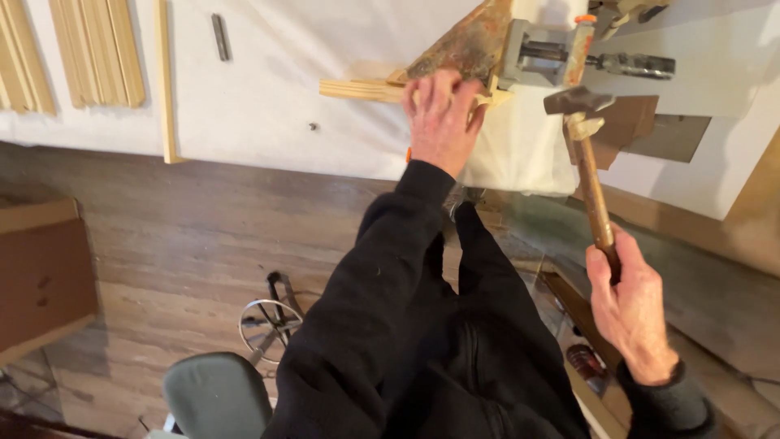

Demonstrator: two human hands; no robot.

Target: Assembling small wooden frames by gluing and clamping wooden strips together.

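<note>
Soft, even daylight; slight motion blur, wide-angle edge distortion.

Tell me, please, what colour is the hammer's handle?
Reddish-brown wood, seen in the head view: hammer handle, held by the right hand.

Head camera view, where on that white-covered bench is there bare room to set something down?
Bare cloth on the white-covered bench lies between the long wooden strip and the left hand, holding only a dark metal bar and a small screw. It is crowded around the vise, where the right hand holds the hammer.
</note>
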